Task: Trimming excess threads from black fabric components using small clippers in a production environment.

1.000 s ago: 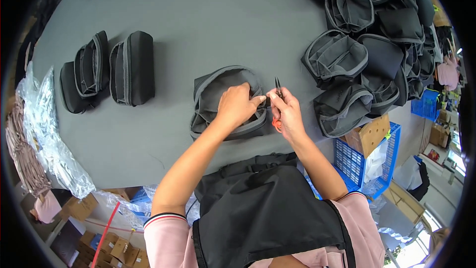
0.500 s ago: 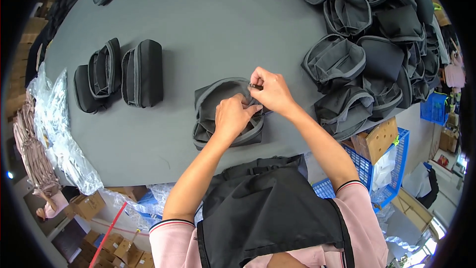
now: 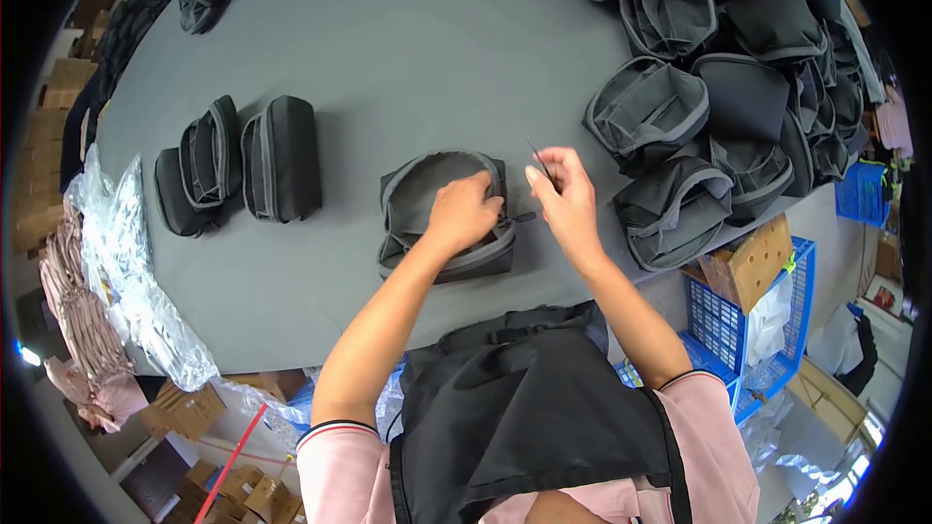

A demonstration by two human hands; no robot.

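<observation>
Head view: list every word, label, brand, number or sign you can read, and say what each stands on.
None can be read.
Open dark pouch at the left hand: no lettering I can make out.
Pouches piled at right: any marking is too faint to read.
Cardboard boxes, lower left: any print is too small.

On my screen I make out the open pouch (image 3: 417, 202) as black outside and mid-grey within, edged in paler grey. The slim tool (image 3: 539, 157) reads to me as dark. I see the heaped pouches (image 3: 743, 102) repeat that black-and-grey mix against a plain grey table (image 3: 408, 58). The apron (image 3: 544, 398) is solid black, the sleeves (image 3: 340, 466) pale pink, banded dark and white. I also get a blue latticed crate (image 3: 714, 315), a red strip (image 3: 232, 461) and brown cartons (image 3: 184, 409).
</observation>
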